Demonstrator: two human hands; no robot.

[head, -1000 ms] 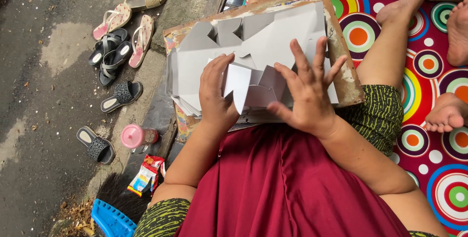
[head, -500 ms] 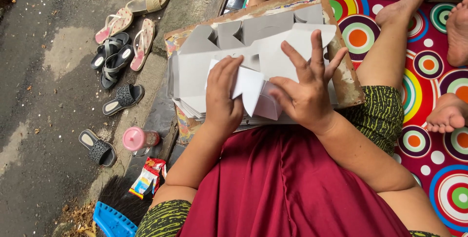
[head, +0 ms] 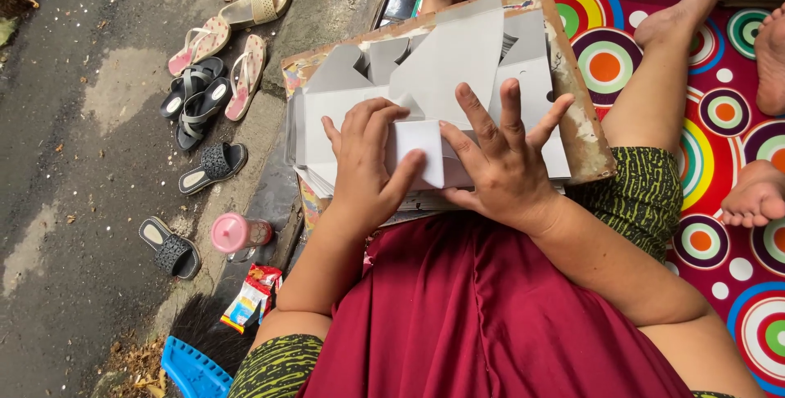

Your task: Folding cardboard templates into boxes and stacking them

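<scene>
A white die-cut cardboard box blank (head: 446, 62) lies half folded on a worn brown board (head: 582, 132) across my lap. My left hand (head: 368, 165) presses down on the blank's left folded part, fingers curled over its edge. My right hand (head: 499, 161) grips the same blank from the right, fingers spread and thumb tucked against the folded flap. Under the blank sits a stack of more flat white blanks (head: 327, 112). My lap is covered by dark red cloth (head: 482, 308).
Several sandals (head: 208, 87) lie on the grey pavement at left. A pink-lidded cup (head: 233, 233), a snack packet (head: 249, 300) and a blue plastic dustpan (head: 192, 369) sit by the kerb. Other people's bare feet (head: 756, 193) rest on the circle-patterned mat (head: 719, 112).
Both hands have folded the blank further. A tall white panel now stands up behind my fingers, and the folded part is squarer and tighter under my hands.
</scene>
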